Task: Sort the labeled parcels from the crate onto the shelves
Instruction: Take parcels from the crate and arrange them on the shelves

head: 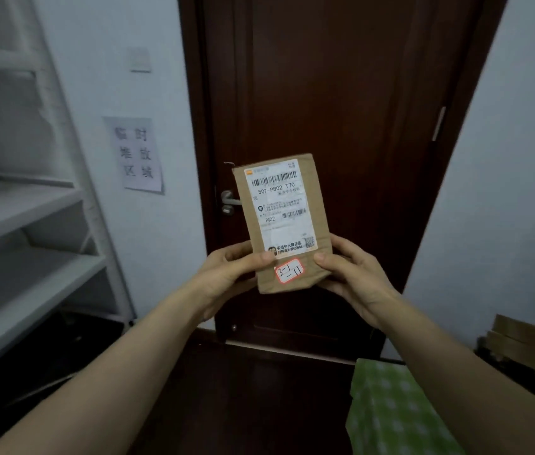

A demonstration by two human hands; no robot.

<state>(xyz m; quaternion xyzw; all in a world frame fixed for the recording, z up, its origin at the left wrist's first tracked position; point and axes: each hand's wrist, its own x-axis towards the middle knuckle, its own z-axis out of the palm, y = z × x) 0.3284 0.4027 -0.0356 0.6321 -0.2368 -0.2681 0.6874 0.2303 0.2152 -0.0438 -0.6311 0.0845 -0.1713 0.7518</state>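
A small brown cardboard parcel (320, 211) is held upright in front of a dark door. It carries a white shipping label with barcodes and a small red-edged sticker handwritten "3-1-11" near its lower end. My left hand (230, 274) grips its lower left side, thumb on the front. My right hand (348, 270) grips the lower right side, thumb on the front as well. The white shelves (30, 205) stand at the left, their visible boards bare.
The dark wooden door (325, 93) with a metal handle (228, 200) fills the middle. A paper sign (136, 154) hangs on the wall beside it. A green patterned box (397, 408) and stacked cardboard boxes (528, 343) sit at the lower right.
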